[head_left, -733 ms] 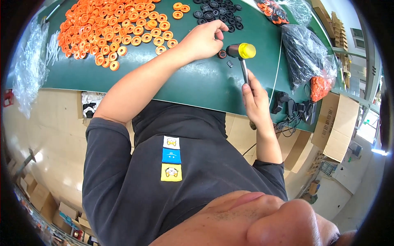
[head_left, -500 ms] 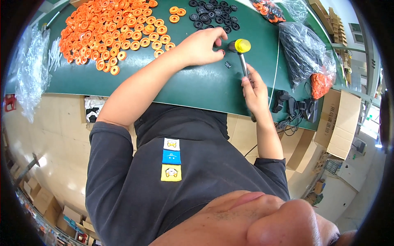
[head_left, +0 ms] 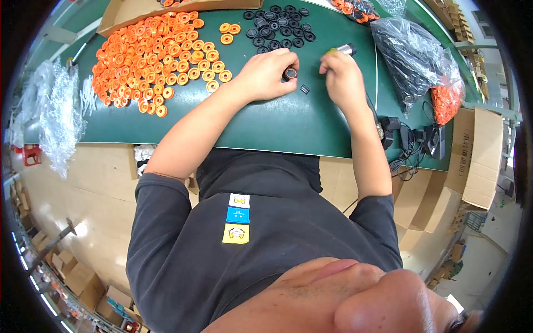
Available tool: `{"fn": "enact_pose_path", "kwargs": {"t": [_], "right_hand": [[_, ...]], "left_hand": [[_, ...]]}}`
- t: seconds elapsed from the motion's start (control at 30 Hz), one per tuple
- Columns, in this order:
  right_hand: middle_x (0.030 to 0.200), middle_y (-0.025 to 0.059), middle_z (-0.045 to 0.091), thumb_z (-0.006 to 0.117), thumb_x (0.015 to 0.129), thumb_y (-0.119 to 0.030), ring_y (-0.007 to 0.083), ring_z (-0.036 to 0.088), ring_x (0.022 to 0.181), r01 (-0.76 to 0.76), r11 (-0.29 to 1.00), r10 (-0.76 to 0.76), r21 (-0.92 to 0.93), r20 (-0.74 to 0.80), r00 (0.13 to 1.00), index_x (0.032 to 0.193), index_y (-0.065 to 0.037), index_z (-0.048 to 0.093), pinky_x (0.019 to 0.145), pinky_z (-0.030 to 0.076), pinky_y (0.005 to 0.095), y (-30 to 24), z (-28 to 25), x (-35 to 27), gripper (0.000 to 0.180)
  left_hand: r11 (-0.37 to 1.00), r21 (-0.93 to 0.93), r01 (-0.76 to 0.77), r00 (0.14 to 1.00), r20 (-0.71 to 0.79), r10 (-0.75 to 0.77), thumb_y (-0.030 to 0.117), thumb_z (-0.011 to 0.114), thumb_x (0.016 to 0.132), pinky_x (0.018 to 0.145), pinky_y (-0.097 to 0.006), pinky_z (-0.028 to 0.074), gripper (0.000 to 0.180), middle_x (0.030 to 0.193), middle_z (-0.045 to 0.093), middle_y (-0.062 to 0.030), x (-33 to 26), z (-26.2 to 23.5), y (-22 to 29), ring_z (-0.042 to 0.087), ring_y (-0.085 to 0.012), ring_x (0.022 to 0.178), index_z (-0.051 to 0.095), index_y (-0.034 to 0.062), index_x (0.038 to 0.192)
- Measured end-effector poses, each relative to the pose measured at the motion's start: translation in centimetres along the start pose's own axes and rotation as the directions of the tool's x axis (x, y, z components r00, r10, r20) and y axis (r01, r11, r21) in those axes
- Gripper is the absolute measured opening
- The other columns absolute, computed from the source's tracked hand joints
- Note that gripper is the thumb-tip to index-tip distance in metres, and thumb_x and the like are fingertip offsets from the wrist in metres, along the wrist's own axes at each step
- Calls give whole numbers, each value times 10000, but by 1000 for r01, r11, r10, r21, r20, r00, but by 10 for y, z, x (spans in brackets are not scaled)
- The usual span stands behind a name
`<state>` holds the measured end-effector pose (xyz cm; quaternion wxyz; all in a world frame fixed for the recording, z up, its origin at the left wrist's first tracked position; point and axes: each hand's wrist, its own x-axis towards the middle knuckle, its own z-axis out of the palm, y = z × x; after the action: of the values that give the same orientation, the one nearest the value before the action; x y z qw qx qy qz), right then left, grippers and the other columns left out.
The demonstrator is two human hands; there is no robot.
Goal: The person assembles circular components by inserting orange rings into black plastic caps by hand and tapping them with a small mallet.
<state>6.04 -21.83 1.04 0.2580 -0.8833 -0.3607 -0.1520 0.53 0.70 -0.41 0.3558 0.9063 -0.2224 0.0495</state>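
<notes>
Green table, upper frame. My left hand pinches dark part, likely light, stiff; hold rim. Right hand covers mallet, grip hidden.

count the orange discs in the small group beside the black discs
3: left disc, right disc beside it, and bottom disc just below them in the picture. None seems hidden.

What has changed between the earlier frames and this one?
The right hand moved forward and seems to have let go of the mallet, whose head is now farther right and forward. The left hand now curls around the round piece. Orange wheels and black clip stayed put.
</notes>
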Motion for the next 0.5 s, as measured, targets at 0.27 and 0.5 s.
{"fn": "enact_pose_path", "kwargs": {"t": [0.27,0.5], "right_hand": [[1060,169,609,714,797,-90,366,619,1000,-114,988,118,107,-28,993,1107,-39,656,885,513,455,-25,30,19,320],[1175,190,576,726,788,-61,361,587,1088,-24,993,11,118,106,994,1254,-3,635,960,499,441,-15,29,3,479]], "left_hand": [[969,-144,200,962,-161,-222,97,689,865,684,-250,516,211,896,620,-25,7,-44,-8,603,-74,761,644,30,1059],[830,342,440,858,-432,-277,227,712,890,760,-372,558,221,949,728,-143,65,-146,-76,711,-245,848,695,43,1010]]}}
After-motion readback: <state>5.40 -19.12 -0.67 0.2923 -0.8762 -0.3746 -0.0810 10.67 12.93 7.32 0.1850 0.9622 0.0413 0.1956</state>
